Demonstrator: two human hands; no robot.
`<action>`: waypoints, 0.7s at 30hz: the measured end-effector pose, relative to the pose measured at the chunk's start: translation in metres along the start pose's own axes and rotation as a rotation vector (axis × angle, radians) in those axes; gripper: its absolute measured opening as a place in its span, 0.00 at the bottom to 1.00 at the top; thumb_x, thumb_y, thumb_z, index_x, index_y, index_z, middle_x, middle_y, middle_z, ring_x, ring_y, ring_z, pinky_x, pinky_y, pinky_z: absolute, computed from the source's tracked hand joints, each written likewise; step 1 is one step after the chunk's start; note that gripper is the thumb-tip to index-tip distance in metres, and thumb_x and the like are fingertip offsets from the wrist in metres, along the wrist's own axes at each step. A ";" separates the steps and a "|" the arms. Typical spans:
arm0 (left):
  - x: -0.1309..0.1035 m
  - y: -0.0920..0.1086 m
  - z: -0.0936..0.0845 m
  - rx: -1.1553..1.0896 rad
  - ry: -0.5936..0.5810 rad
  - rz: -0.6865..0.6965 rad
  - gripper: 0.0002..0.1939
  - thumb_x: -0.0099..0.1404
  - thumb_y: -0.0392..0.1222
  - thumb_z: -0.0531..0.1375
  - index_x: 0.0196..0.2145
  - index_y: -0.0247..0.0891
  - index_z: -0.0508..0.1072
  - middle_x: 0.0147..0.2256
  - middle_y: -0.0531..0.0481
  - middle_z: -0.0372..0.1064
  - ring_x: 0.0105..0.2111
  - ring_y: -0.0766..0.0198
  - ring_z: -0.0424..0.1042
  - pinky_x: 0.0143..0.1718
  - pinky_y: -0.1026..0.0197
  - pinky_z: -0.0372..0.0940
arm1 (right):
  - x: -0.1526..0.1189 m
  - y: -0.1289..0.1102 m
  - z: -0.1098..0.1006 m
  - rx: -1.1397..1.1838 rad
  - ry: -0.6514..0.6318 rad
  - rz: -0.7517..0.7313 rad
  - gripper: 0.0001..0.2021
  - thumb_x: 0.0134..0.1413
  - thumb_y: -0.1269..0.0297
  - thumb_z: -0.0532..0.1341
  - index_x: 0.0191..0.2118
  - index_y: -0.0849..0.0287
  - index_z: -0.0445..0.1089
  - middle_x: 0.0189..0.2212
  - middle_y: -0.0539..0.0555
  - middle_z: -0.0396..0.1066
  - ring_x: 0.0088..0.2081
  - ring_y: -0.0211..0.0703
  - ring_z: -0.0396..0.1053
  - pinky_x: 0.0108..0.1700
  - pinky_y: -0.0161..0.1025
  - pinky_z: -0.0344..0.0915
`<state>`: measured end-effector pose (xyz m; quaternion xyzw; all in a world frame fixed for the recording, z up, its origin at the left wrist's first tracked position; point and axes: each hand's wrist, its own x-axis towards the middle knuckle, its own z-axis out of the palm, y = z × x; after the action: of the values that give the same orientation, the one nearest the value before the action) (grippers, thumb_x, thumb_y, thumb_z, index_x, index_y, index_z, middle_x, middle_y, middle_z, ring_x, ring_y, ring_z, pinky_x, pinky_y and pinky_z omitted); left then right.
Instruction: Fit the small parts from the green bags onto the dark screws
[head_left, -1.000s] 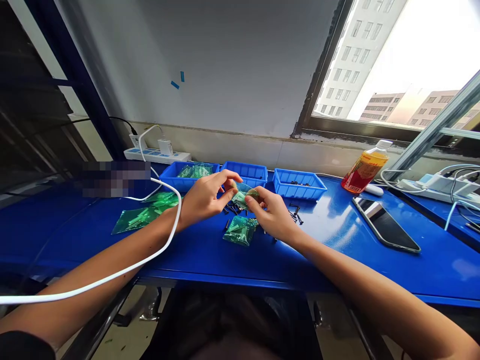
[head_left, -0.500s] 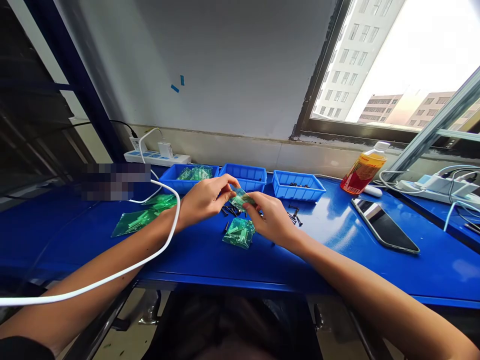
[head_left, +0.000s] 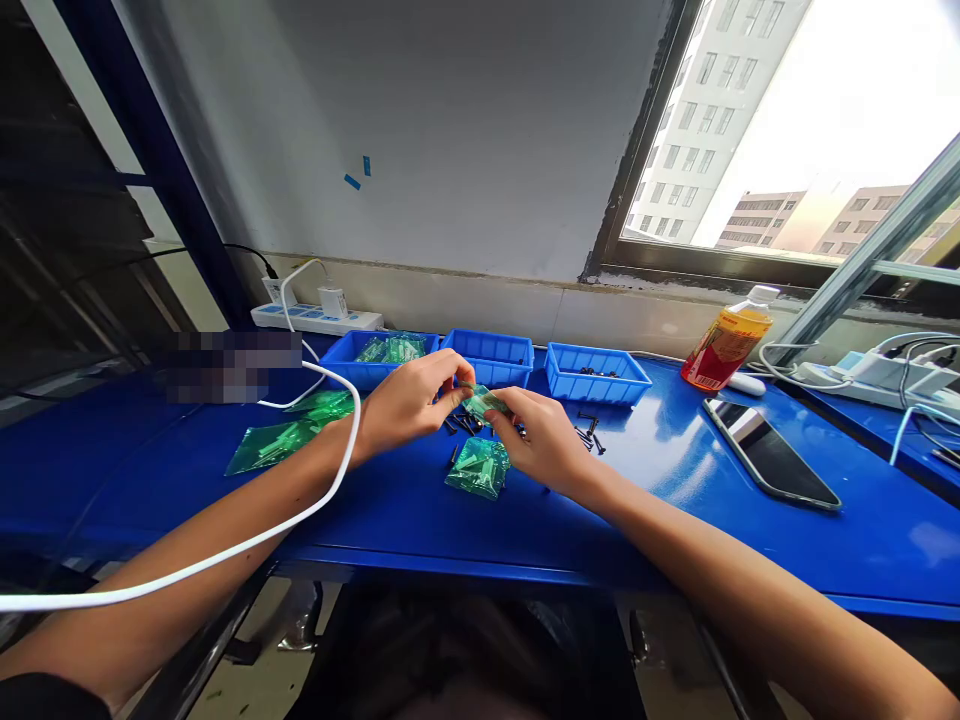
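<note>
A small green plastic bag (head_left: 480, 402) is held up between my two hands, above the blue table. My left hand (head_left: 416, 397) pinches its upper left edge between thumb and fingers. On the bag's right side, my right hand (head_left: 541, 435) grips with thumb and index finger. Below them lies a filled green bag (head_left: 478, 468) with light pieces inside. Dark screws (head_left: 463, 422) lie behind the hands, partly hidden, and more screws (head_left: 591, 436) are to the right. Several green bags (head_left: 274, 443) rest beyond my left forearm.
Three blue bins stand behind: a left bin (head_left: 346, 347) with green bags, a middle bin (head_left: 491, 345), and a right bin (head_left: 598, 372) with dark parts. A white cable (head_left: 349, 440) crosses my left forearm. A bottle (head_left: 726, 340) and phone (head_left: 772, 455) are at right.
The held bag has dipped slightly and its upper edge looks flatter between my fingers. Both hands keep their hold in nearly the same place.
</note>
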<state>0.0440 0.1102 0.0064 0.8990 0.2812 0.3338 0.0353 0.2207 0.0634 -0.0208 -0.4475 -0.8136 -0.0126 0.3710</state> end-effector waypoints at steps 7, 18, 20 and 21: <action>0.000 -0.002 0.000 -0.024 -0.015 0.023 0.06 0.61 0.39 0.51 0.31 0.37 0.67 0.29 0.51 0.66 0.28 0.66 0.65 0.29 0.65 0.61 | -0.001 -0.002 0.000 -0.010 -0.009 -0.006 0.07 0.57 0.68 0.54 0.31 0.59 0.67 0.25 0.51 0.70 0.25 0.36 0.64 0.28 0.33 0.57; 0.000 -0.003 0.003 -0.027 -0.017 0.015 0.08 0.62 0.40 0.51 0.34 0.37 0.68 0.32 0.50 0.66 0.28 0.67 0.65 0.30 0.64 0.62 | 0.000 -0.003 0.001 -0.071 0.005 0.015 0.08 0.57 0.68 0.54 0.31 0.59 0.69 0.26 0.53 0.72 0.26 0.38 0.66 0.28 0.34 0.57; 0.000 -0.003 0.004 -0.007 -0.012 -0.021 0.09 0.62 0.42 0.51 0.35 0.37 0.69 0.33 0.49 0.66 0.29 0.66 0.66 0.30 0.63 0.62 | 0.000 -0.004 0.000 -0.122 0.037 0.054 0.08 0.56 0.68 0.54 0.33 0.59 0.70 0.28 0.53 0.73 0.28 0.39 0.67 0.29 0.34 0.57; 0.000 -0.003 0.004 0.002 -0.009 -0.045 0.10 0.61 0.42 0.51 0.36 0.37 0.69 0.33 0.49 0.65 0.29 0.65 0.66 0.30 0.63 0.62 | 0.001 -0.004 -0.001 -0.151 0.056 0.080 0.08 0.56 0.68 0.54 0.34 0.58 0.71 0.28 0.53 0.74 0.28 0.39 0.68 0.29 0.34 0.57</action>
<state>0.0451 0.1132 0.0024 0.8940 0.3015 0.3287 0.0431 0.2180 0.0613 -0.0188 -0.5060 -0.7810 -0.0717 0.3591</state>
